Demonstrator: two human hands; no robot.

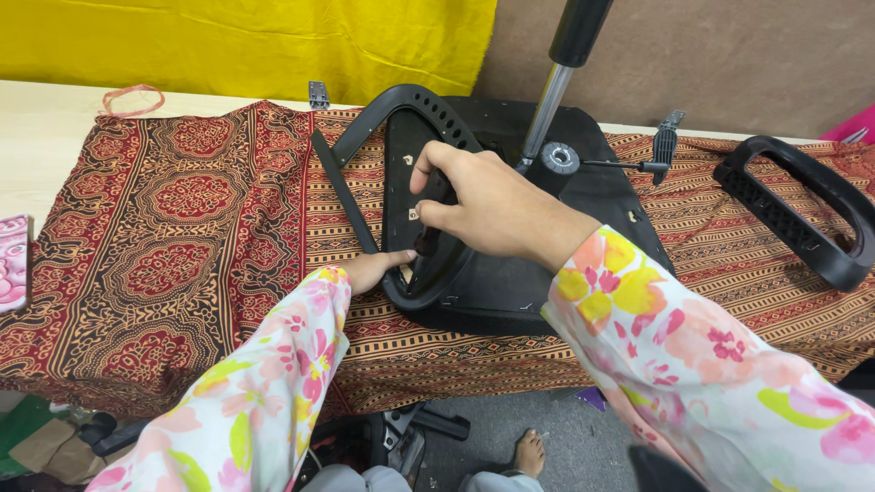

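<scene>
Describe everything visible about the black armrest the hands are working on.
The black armrest is a rounded, roughly triangular loop of what looks like hard plastic, with a row of small holes along its upper bar. It lies flat on the upturned black chair seat, over the patterned cloth. The right hand presses a dark tool down at its lower end, and the left hand steadies its near corner. A matching armrest lies apart, to the right.

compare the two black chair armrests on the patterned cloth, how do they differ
The near armrest lies on the upturned chair seat, with the right hand and left hand on it; the far armrest lies alone on the patterned cloth, untouched. The near one is partly hidden by the hands, the far one fully visible. Both are black loop-shaped plastic.
</scene>
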